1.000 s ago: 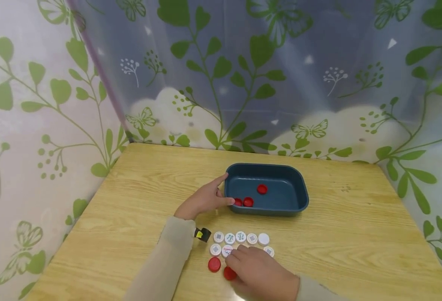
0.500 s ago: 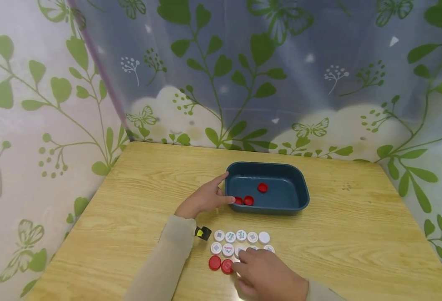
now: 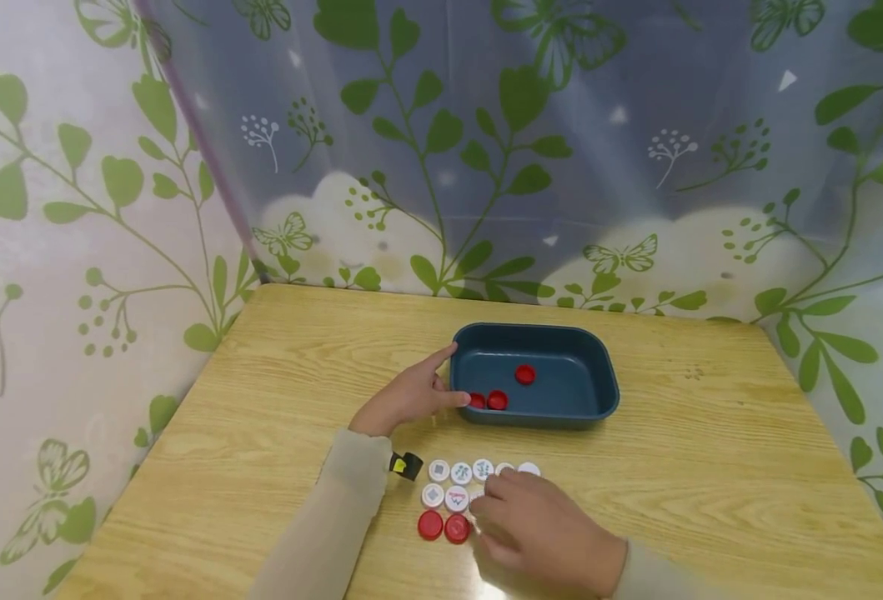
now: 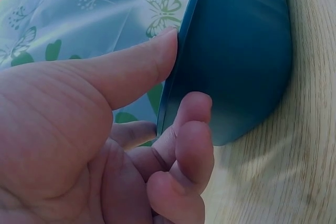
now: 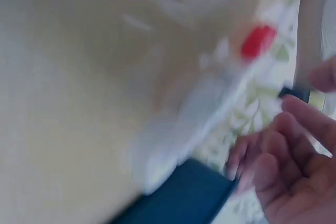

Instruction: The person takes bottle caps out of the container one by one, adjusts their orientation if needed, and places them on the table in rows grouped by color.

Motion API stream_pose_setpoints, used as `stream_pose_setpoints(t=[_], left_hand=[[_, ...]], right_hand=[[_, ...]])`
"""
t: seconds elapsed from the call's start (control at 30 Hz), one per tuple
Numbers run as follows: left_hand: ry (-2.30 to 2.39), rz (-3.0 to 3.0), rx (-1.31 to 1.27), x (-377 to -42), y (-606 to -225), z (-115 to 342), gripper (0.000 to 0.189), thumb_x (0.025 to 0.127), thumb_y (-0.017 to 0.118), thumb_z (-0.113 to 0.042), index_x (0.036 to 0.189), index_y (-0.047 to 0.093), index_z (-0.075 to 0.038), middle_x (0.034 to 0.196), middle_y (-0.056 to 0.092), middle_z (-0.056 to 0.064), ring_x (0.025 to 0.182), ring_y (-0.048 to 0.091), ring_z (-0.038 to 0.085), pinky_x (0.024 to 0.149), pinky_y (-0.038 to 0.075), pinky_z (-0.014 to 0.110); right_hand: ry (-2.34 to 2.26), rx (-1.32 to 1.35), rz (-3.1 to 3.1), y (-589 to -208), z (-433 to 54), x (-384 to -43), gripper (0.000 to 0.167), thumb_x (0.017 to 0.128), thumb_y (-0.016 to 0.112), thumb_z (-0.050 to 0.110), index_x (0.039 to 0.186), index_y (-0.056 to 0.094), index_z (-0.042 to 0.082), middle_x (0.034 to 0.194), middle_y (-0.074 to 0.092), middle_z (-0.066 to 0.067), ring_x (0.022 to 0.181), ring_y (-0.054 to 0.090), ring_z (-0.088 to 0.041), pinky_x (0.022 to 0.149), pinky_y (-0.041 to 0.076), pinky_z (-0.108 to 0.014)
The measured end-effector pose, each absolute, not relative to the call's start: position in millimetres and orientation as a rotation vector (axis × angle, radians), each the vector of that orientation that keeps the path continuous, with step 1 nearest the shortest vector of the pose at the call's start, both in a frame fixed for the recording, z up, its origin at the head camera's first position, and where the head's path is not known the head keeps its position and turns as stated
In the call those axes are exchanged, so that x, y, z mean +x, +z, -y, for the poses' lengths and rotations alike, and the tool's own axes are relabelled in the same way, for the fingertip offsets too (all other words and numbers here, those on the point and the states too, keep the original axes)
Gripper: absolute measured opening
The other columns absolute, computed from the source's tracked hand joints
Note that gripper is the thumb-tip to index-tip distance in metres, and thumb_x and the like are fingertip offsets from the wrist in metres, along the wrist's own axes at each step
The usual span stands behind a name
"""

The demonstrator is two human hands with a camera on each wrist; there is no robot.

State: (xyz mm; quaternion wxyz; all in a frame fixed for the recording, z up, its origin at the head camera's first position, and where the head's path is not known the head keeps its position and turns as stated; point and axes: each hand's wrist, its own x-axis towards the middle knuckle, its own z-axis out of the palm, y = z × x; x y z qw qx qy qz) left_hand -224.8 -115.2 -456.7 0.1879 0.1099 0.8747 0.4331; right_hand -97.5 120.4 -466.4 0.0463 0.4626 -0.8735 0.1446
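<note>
Two red bottle caps (image 3: 456, 528) lie side by side on the table, in front of rows of white bottle caps (image 3: 457, 499) with printed tops. My right hand (image 3: 546, 527) hovers at the right of these rows and covers several. In the right wrist view its fingers (image 5: 286, 153) are loosely bent, the thumb apart, and no cap shows between them. At the left end of a dark blue plastic bin (image 3: 554, 419), my left hand (image 3: 411, 394) rests with thumb and forefinger spread on the rim. The left wrist view shows its other fingers (image 4: 194, 150) bent beside the outer wall.
Inside the bin lie three red bottle caps (image 3: 525, 374). The wooden table (image 3: 321, 342) ends at a patterned curtain (image 3: 441, 167) behind and on both sides. A black wrist strap (image 3: 406, 465) sits near the left sleeve, close to the white caps.
The second red cap has come to lie beside the first one, and my right hand has left it, moving right over the white caps. My left hand and the bin have stayed put.
</note>
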Motion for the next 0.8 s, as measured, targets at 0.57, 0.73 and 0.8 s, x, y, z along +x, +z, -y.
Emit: stream_pose_setpoints(t=[0.57, 0.73, 0.8], left_hand=[[1.282, -2.413, 0.294, -225.7, -459.8, 118.2, 0.092, 0.092, 0.079, -0.038, 0.166, 0.025, -0.027, 0.073, 0.054, 0.001, 0.061, 0.047, 0.016, 0.059, 0.04, 0.031], [1.265, -2.419, 0.29, -226.5, -459.7, 118.1, 0.09, 0.093, 0.079, -0.038, 0.166, 0.026, -0.028, 0.075, 0.056, 0.001, 0.064, 0.049, 0.017, 0.062, 0.041, 0.032], [1.254, -2.432, 0.298, -227.9, -460.3, 118.7, 0.09, 0.093, 0.078, -0.038, 0.166, 0.025, -0.028, 0.075, 0.056, 0.002, 0.064, 0.05, 0.017, 0.062, 0.042, 0.032]], right_hand=[[-0.183, 1.278, 3.006, -426.4, -176.0, -287.7, 0.042, 0.089, 0.082, 0.027, 0.123, 0.068, 0.005, 0.1, 0.071, -0.01, 0.084, 0.069, -0.026, 0.079, 0.058, -0.046], [-0.318, 1.493, 2.912, -438.1, -159.9, -299.8, 0.04, 0.088, 0.084, 0.027, 0.118, 0.064, 0.01, 0.088, 0.066, -0.003, 0.073, 0.063, -0.019, 0.073, 0.056, -0.039], [-0.311, 1.515, 2.927, -439.6, -152.3, -302.6, 0.036, 0.09, 0.083, 0.026, 0.115, 0.062, 0.01, 0.083, 0.062, 0.0, 0.069, 0.059, -0.016, 0.07, 0.054, -0.037]])
